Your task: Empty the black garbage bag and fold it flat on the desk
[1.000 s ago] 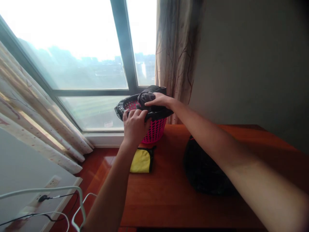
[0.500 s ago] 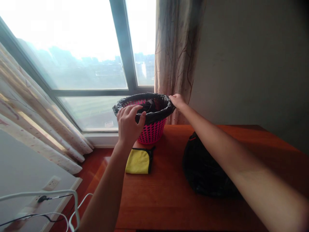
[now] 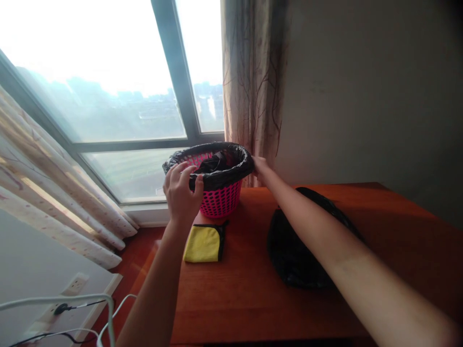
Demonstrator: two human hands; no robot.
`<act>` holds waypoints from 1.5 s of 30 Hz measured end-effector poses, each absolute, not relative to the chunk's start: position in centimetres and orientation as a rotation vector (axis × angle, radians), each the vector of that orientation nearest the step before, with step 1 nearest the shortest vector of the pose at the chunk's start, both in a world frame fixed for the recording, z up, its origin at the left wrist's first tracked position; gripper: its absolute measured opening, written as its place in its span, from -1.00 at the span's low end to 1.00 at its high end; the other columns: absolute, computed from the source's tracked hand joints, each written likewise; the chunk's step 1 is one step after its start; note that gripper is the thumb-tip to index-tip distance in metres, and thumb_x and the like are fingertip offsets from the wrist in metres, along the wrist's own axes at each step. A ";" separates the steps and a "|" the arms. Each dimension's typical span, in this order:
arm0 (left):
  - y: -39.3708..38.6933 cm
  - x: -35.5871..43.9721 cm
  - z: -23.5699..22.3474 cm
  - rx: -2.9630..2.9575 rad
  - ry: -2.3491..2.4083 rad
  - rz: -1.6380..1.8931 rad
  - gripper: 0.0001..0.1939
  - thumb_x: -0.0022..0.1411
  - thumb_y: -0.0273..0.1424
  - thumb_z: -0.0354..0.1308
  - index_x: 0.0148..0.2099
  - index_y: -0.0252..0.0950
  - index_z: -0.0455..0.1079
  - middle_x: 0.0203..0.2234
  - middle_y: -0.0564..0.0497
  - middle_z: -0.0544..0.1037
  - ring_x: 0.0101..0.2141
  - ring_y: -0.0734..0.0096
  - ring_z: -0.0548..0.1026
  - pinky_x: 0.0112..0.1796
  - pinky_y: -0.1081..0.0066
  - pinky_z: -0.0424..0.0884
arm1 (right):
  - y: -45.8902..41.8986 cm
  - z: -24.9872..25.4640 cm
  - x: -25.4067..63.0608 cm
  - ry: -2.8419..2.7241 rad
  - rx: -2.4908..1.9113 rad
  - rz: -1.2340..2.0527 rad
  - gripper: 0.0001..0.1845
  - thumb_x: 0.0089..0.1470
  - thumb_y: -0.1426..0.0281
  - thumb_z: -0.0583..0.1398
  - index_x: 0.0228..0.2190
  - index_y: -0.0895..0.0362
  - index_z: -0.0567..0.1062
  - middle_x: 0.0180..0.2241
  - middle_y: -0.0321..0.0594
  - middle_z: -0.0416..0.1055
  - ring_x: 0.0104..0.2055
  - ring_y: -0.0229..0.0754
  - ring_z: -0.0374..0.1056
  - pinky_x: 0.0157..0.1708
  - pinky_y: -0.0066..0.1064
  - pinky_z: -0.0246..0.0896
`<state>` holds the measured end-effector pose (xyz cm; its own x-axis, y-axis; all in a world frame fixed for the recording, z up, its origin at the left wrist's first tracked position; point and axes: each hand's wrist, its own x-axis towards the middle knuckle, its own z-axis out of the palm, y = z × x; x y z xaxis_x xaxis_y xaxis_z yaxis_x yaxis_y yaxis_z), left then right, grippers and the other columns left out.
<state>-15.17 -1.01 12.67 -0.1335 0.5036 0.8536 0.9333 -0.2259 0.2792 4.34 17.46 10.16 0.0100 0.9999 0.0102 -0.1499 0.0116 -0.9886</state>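
Note:
A pink perforated basket [image 3: 220,202] stands at the far edge of a wooden table [image 3: 253,289], lined with a black plastic bag [image 3: 217,176] folded over its rim. My left hand [image 3: 181,193] pinches the bag's folded edge at the near left of the rim. At the rim's right side my right hand [image 3: 259,166] grips the bag, fingers curled on it. Loose black plastic is bunched inside the basket.
A folded yellow cloth [image 3: 202,243] lies in front of the basket. A dark bag [image 3: 300,250] lies on the table under my right forearm. Window and curtains [image 3: 249,82] stand behind. Cables and a wall socket [image 3: 74,286] are at lower left.
A second ago both hands held the bunched bag above the basket. The bag's edge is now spread over the whole rim, and my right hand has moved to the rim's right side.

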 end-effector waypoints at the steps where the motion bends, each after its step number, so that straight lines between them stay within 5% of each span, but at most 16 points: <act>1: -1.6 -14.9 12.6 -1.672 -1.569 -1.362 -0.75 0.32 -0.30 0.03 -0.02 -0.23 0.41 0.06 -0.14 0.44 0.12 0.11 0.32 0.17 0.06 0.18 | 17.1 10.2 5.3 -1.083 -1.117 1.262 -0.89 0.09 0.43 0.12 -0.48 0.11 0.33 -0.63 -0.37 0.33 -0.63 -0.36 0.21 -0.59 -0.53 0.17; 6: -4.6 -12.3 10.7 -1.730 -1.406 -1.522 -0.76 0.30 -0.41 0.04 0.00 -0.24 0.39 0.04 -0.15 0.44 0.07 0.15 0.39 0.13 0.11 0.27 | 13.4 9.5 12.6 -1.143 -1.212 1.221 -0.95 0.08 0.45 0.13 -0.35 0.13 0.39 -0.47 -0.28 0.45 -0.59 -0.37 0.28 -0.59 -0.54 0.18; 11: -5.6 -8.6 7.2 -2.140 -1.521 -1.584 -0.76 0.30 -0.43 0.04 -0.01 -0.24 0.41 -0.08 -0.10 0.52 -0.05 0.23 0.48 0.00 0.25 0.40 | 7.9 6.8 22.4 -1.279 -1.315 1.088 -0.74 -0.03 0.43 0.23 -0.21 0.12 0.47 -0.30 -0.22 0.51 -0.47 -0.31 0.38 -0.52 -0.53 0.24; 15: -5.5 -5.4 3.7 -2.472 -1.807 -1.580 -0.73 0.31 -0.35 0.07 0.02 -0.25 0.42 -0.12 -0.09 0.56 -0.20 0.29 0.56 -0.16 0.34 0.48 | 4.2 3.1 30.6 -1.375 -1.526 0.688 -0.69 0.01 0.25 0.21 -0.20 0.12 0.47 -0.24 -0.12 0.52 -0.34 -0.17 0.44 -0.36 -0.37 0.35; 20: -5.9 -1.9 1.1 -2.693 -1.956 -1.564 -0.66 0.32 -0.23 0.09 0.08 -0.22 0.41 -0.04 -0.11 0.55 -0.15 0.23 0.56 -0.20 0.35 0.50 | -1.4 -0.8 37.8 -1.386 -1.757 0.311 -0.61 0.04 0.10 0.14 -0.21 0.12 0.49 -0.20 -0.03 0.54 -0.15 0.03 0.46 -0.14 -0.17 0.33; 29: -8.0 -0.2 -0.9 -2.669 -2.258 -1.592 -0.46 0.25 -0.25 0.15 0.23 -0.32 0.24 -0.16 -0.13 0.60 -0.26 0.21 0.59 -0.22 0.31 0.50 | -9.0 -0.8 33.7 -1.480 -1.818 0.425 -0.45 0.17 -0.01 0.05 0.01 0.08 0.42 -0.42 -0.22 0.52 -0.35 -0.05 0.47 -0.33 -0.30 0.26; 34: -10.6 0.1 -0.3 -2.611 -2.245 -1.482 -0.33 0.29 -0.21 0.11 0.36 -0.29 0.06 -0.05 -0.18 0.52 -0.22 0.23 0.59 -0.21 0.30 0.51 | -7.7 -0.1 31.6 -1.617 -1.852 0.372 -0.46 0.11 0.24 0.11 0.12 0.09 0.34 -0.46 -0.29 0.52 -0.37 -0.08 0.45 -0.31 -0.32 0.20; 37: -12.9 0.4 0.4 -2.445 -2.126 -1.220 -0.43 0.33 -0.22 0.06 0.33 -0.23 0.13 0.01 -0.18 0.46 -0.21 0.22 0.58 -0.26 0.30 0.50 | -7.1 0.4 31.3 -1.562 -1.744 0.424 -0.52 0.05 0.35 0.11 0.05 0.09 0.40 -0.49 -0.32 0.49 -0.40 -0.14 0.42 -0.28 -0.34 0.21; 45: -16.2 2.1 -1.4 -2.412 -1.777 -0.911 -0.68 0.33 -0.26 0.09 0.07 -0.25 0.41 -0.39 -0.04 0.59 -0.41 0.28 0.57 -0.41 0.41 0.43 | -7.3 3.8 29.2 -1.294 -1.412 0.527 -0.63 0.10 0.23 0.17 -0.05 0.07 0.46 -0.50 -0.35 0.41 -0.46 -0.22 0.33 -0.35 -0.39 0.28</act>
